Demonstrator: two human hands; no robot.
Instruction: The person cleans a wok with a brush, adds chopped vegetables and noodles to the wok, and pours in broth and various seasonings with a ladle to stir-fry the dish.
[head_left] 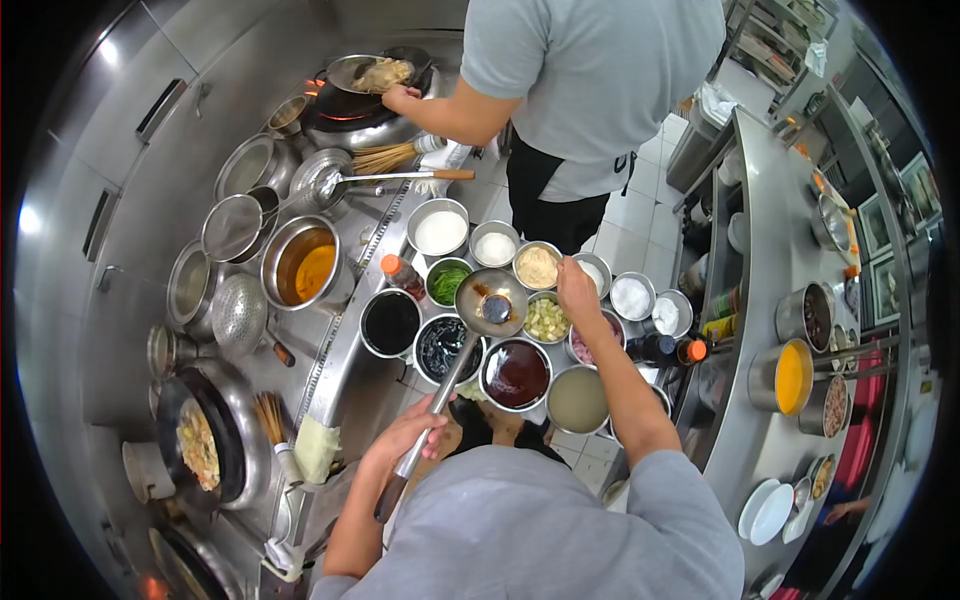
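While the left hand is wrapped round the handle of a metal ladle, the right hand is by the pale yellow powder in a small bowl, fingers drawn together; whether they pinch anything, I cannot tell. The ladle's cup sits forward of the left hand and just left of the right, with a little dark liquid inside.

Close by the right hand, on its near left side, is chopped pale-green vegetable; to its right is white powder in a bowl. Between the two hands stands dark red sauce in a round container. Ahead of the left hand are black liquid and an orange-capped bottle. Well to its left, a wok contains cooked food. Farthest out, beyond both hands, stands a co-worker in a grey shirt, one arm extended over the stove.
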